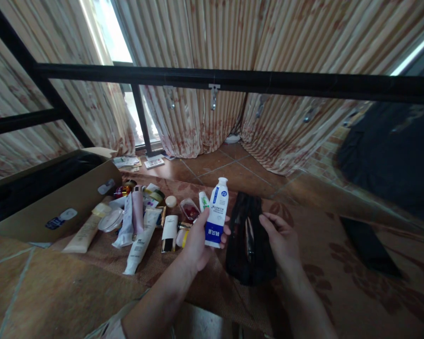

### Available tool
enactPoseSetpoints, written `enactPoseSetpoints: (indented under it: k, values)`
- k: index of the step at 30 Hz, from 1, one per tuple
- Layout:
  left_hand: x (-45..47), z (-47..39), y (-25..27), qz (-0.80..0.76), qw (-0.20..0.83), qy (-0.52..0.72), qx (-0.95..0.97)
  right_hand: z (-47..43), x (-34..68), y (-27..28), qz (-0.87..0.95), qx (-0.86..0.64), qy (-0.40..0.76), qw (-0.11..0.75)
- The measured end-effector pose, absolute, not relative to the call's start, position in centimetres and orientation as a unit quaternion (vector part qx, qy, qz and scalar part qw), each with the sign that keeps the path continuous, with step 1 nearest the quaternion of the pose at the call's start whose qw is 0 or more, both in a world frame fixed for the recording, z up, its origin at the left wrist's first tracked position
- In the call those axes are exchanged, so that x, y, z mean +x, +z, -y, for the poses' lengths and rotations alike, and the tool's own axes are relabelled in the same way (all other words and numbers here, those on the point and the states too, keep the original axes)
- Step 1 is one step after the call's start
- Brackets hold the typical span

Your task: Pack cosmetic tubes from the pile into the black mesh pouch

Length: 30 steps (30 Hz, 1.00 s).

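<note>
My left hand (pixel 197 241) is closed around a white and blue squeeze tube (pixel 217 212), held with its capped end up. To the right of the tube, a black zip pouch (pixel 237 261) lies on the brown patterned cloth, its top parted along the middle. A slim dark, shiny item (pixel 249 240) shows in that gap; its kind is unclear. The fingers of my right hand (pixel 284 238) pinch the pouch's right edge near its upper end. Just behind my left thumb is a small white and green tube (pixel 204 201).
Left of my hands lie several cosmetics, among them a white tube (pixel 141 242), a beige tube (pixel 88 228) and a white-and-gold bottle (pixel 169 233). A cardboard box (pixel 81 202) stands farther left. A dark flat phone-like object (pixel 371 245) lies right. A black rail (pixel 233 77) crosses before the curtains.
</note>
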<state>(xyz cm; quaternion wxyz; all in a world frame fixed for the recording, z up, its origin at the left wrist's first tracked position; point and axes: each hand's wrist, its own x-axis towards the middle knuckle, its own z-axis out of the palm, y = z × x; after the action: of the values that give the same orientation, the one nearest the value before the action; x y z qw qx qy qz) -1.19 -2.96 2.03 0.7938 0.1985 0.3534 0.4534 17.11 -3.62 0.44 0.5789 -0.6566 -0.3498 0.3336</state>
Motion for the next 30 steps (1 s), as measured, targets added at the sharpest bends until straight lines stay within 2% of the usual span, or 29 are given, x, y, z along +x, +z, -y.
enactPoseSetpoints:
  k: [30]
  values:
    - [-1.45,3.15,2.14,-0.302,0.801,0.466,0.223,3.59,17.28,0.06,0.359,-0.645,0.338,0.584]
